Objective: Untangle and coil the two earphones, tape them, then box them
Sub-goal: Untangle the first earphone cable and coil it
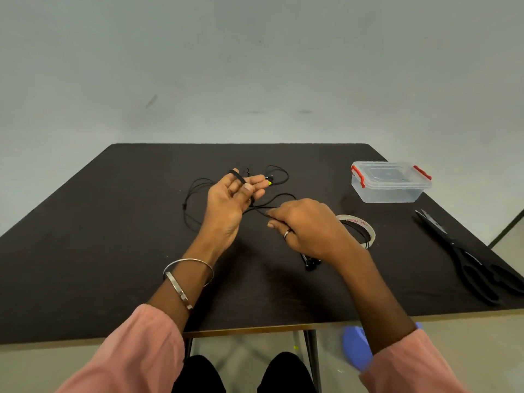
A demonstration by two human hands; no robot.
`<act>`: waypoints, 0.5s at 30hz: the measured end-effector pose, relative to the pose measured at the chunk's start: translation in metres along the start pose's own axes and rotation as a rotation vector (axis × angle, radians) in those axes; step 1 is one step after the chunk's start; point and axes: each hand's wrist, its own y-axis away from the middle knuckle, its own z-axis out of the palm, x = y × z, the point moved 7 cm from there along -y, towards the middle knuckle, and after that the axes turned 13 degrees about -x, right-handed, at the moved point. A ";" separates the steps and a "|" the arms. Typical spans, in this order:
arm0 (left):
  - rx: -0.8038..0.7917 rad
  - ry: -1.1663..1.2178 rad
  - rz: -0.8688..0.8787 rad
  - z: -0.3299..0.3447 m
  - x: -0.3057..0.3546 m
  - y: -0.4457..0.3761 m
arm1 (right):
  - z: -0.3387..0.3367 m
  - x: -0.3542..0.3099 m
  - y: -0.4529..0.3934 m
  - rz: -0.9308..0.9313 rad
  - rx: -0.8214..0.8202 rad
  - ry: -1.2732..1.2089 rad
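My left hand (pixel 226 201) grips the coiling thin black earphone cable (pixel 195 184), my right hand (pixel 304 226) pinches its loose length, so I should wind slowly with light tension.

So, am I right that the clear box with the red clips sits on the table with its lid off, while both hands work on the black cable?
Not quite: the head view shows the box with its lid on, red clips at both ends. Both the left hand and the right hand do hold the black cable.
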 end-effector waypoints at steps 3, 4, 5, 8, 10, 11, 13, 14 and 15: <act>-0.158 -0.232 -0.029 0.017 0.002 0.008 | -0.022 -0.001 0.007 -0.054 0.139 -0.116; -0.206 -0.290 -0.048 0.021 0.001 0.011 | -0.029 -0.001 0.010 -0.078 0.178 -0.177; -0.255 -0.339 -0.067 0.024 0.000 0.014 | -0.037 0.000 0.013 -0.095 0.209 -0.235; -0.374 -0.380 -0.119 0.035 0.003 0.025 | -0.057 0.002 0.019 -0.113 0.278 -0.428; -0.464 -0.397 -0.120 0.044 0.011 0.034 | -0.067 0.008 0.020 -0.087 0.276 -0.529; -0.500 -0.393 -0.127 0.047 0.015 0.038 | -0.071 0.011 0.019 -0.074 0.263 -0.563; -0.539 -0.351 -0.173 0.049 0.020 0.046 | -0.077 0.015 0.019 -0.061 0.253 -0.635; -0.544 -0.319 -0.197 0.048 0.022 0.049 | -0.080 0.016 0.019 -0.061 0.254 -0.674; -0.549 -0.275 -0.216 0.049 0.023 0.052 | -0.082 0.016 0.018 -0.064 0.253 -0.705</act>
